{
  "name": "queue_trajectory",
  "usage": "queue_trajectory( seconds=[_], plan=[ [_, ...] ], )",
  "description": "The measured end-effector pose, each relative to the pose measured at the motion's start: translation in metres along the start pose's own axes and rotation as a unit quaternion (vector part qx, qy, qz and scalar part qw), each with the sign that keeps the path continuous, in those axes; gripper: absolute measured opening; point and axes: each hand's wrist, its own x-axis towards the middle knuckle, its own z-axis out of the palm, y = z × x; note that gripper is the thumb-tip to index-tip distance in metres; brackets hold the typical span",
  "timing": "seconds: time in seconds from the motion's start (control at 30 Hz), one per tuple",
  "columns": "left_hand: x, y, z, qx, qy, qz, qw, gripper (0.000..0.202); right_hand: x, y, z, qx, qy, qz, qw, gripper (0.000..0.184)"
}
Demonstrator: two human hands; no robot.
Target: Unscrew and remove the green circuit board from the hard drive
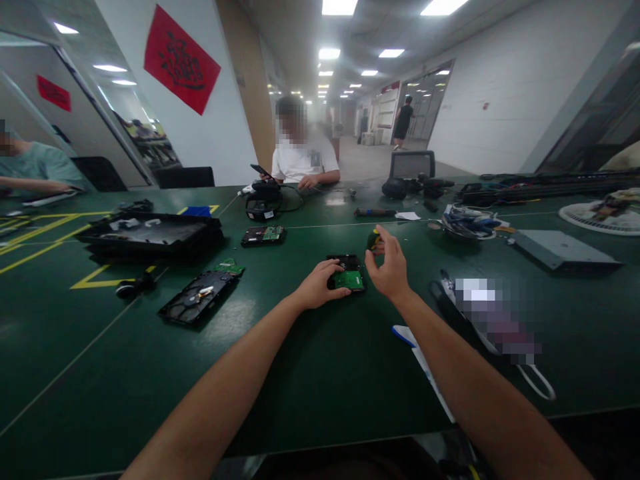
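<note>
Two hands on one small thing: where exactly is it?

Middle of the green table (320, 400), straight ahead of the person. The hard drive (349, 272) lies flat, green circuit board up, black metal body beneath.

And the grip?

The left hand (317, 285) curls its fingers over the drive's near-left edge and pins it to the mat. The right hand (389, 268) has its fingers closed round the stubby yellow-green and black handle of what looks like a screwdriver (373, 239), just beyond the drive's far-right corner. The hand hides the tip, so I cannot tell whether it touches the board.

How would you do this well?

My judgement is to press down, not sideways. The mat looks smooth and faintly glossy, and a slick metal case could skate on it. Hold the tool upright, seat the tip squarely and turn lightly, because the board is thin and rigid.

Anything close by to mind?

A second drive (263, 235) and an opened black casing (200, 297) lie well apart to the left. A card on a lanyard (495, 313) lies near the right forearm. A co-worker (305, 160) sits across the table.
</note>
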Motion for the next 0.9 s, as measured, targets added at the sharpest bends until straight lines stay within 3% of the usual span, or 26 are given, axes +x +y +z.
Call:
queue_trajectory(
  seconds=[0.9],
  plan=[
    [-0.0001, -0.0002, 0.0005, 0.011, 0.001, 0.009, 1.0, 0.064, -0.0004, 0.0003, -0.0005, 0.011, 0.005, 0.007, 1.0, 0.062]
  ],
)
